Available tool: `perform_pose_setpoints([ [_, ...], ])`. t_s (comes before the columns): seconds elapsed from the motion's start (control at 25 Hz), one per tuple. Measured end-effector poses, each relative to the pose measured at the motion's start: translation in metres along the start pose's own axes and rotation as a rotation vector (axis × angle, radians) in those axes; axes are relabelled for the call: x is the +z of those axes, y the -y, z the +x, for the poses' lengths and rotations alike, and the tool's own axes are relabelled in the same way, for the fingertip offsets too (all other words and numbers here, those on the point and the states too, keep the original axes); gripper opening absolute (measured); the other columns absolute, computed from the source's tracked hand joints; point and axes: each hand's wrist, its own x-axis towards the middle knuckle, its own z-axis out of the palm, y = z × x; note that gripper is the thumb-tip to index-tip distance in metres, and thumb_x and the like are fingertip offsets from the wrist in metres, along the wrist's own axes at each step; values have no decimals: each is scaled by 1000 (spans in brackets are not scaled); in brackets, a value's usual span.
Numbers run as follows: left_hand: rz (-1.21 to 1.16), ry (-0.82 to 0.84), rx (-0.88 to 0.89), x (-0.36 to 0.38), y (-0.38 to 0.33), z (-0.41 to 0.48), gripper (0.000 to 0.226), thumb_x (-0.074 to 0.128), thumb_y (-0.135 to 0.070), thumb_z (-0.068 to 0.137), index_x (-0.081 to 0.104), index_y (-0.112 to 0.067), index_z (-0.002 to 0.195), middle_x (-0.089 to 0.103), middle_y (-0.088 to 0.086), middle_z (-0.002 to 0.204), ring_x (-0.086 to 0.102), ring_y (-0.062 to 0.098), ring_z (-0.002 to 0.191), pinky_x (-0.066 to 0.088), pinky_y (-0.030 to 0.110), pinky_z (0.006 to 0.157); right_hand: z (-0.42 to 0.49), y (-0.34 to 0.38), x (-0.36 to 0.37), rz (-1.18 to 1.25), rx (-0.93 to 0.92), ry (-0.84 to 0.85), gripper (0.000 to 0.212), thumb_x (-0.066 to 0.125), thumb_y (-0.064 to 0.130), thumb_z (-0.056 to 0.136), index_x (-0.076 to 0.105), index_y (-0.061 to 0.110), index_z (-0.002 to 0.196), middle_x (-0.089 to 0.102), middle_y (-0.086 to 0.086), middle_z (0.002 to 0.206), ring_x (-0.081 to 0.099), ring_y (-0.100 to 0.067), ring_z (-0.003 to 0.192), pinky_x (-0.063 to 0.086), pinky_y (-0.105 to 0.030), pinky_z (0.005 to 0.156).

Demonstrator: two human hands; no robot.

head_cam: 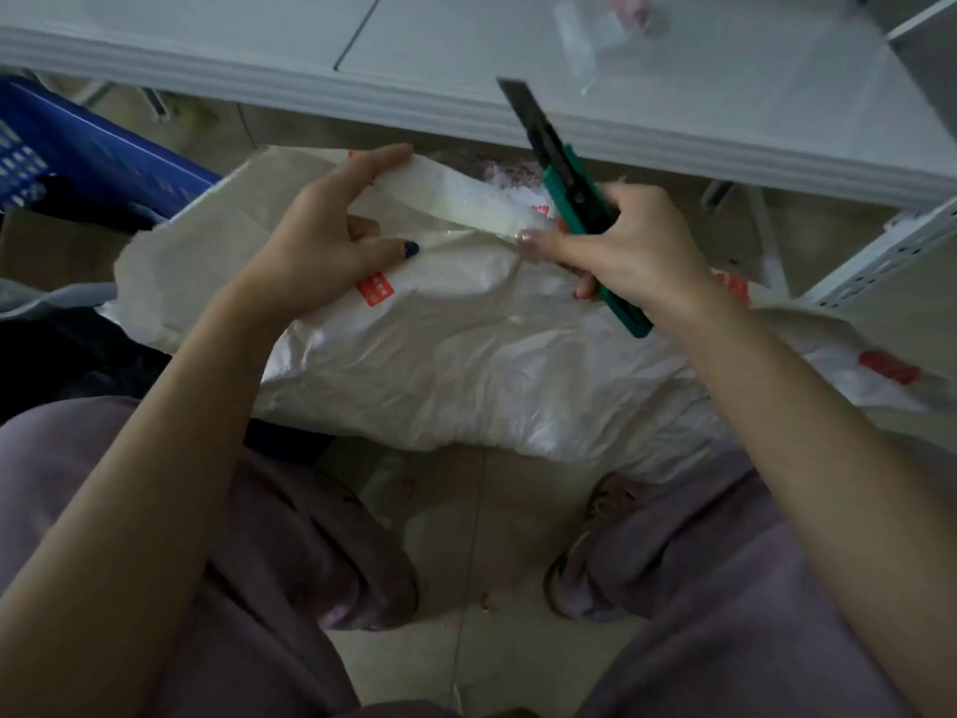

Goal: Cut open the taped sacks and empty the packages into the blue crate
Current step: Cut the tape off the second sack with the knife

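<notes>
1. The sack-opening step looks in hand: a crumpled white woven plastic sack [466,355] lies on the floor between the person's knees, below the white table [466,54].
2. The left hand [331,235] pinches the sack's far flap. The right hand [621,241] is curled round a green snap-blade utility knife [564,184], fingertip on the pale tape strip [466,199].
3. The sack's long axis runs left to right. The knife slants, with its blade pointing up and away, clear of the sack.
4. Next, probably: finish slitting the tape, then tip the sack toward the blue plastic crate [77,147] at far left.
</notes>
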Motion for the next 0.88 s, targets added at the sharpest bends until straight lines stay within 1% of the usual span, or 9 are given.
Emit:
perform_pose_setpoints([
  [0.12,-6,115,-63,-5,-4,0,66,64,-3,84,36,-27,139,63,14,93,56,24,61,53,26,57,10,-7,-1,19,87,41,35,84,24,70,58,8,87,62,-3,60,53,-6,38,49,-26,49],
  [0.28,216,160,-63,-8,0,4,59,67,-16,83,43,-30,135,58,-8,104,57,5,60,52,12,59,19,-9,-3,-17,119,-34,31,83,19,72,58,7,86,57,-4,53,52,-9,38,48,-27,50],
  [0.4,391,109,-51,-3,-1,6,56,67,-30,83,45,-34,134,63,-7,110,62,11,91,54,25,79,21,-11,-3,-43,128,-56,30,81,21,73,60,9,89,59,-4,54,55,-11,41,49,-29,52],
  [0.48,548,50,-8,10,-9,9,58,65,-41,82,42,-34,135,65,-9,110,60,14,102,51,34,89,24,-10,-3,8,148,-63,26,81,16,73,57,10,82,57,-1,47,53,-11,37,47,-28,50],
  [0.56,569,32,44,29,-15,13,68,67,-43,80,37,-28,139,66,-7,110,58,16,107,47,33,92,23,-7,-2,145,171,-48,28,78,8,75,51,11,75,52,4,37,48,-9,32,42,-23,43],
  [0.64,421,70,51,45,-16,17,72,71,-30,79,35,-16,140,66,-3,91,58,20,100,42,25,85,20,-3,-2,231,182,-31,30,76,4,77,47,10,74,48,8,33,44,-5,29,39,-18,37],
  [0.72,268,123,52,54,-12,21,71,70,-16,80,33,-7,140,53,-6,64,55,10,69,36,17,64,17,-3,-7,203,158,-29,29,76,5,78,48,11,74,50,6,39,45,-4,30,41,-18,39],
  [0.8,178,173,40,55,-11,23,71,69,-12,81,31,-7,141,47,-4,57,48,0,53,36,11,55,16,-5,-14,69,99,-29,27,78,13,77,51,14,76,53,2,53,51,-7,39,50,-25,50],
  [0.88,102,277,22,52,-14,21,74,68,-11,82,26,-10,143,56,-1,63,52,-1,53,40,8,55,16,-6,-22,-85,57,-30,28,80,22,75,54,17,82,59,2,69,57,-10,54,53,-31,63],
])
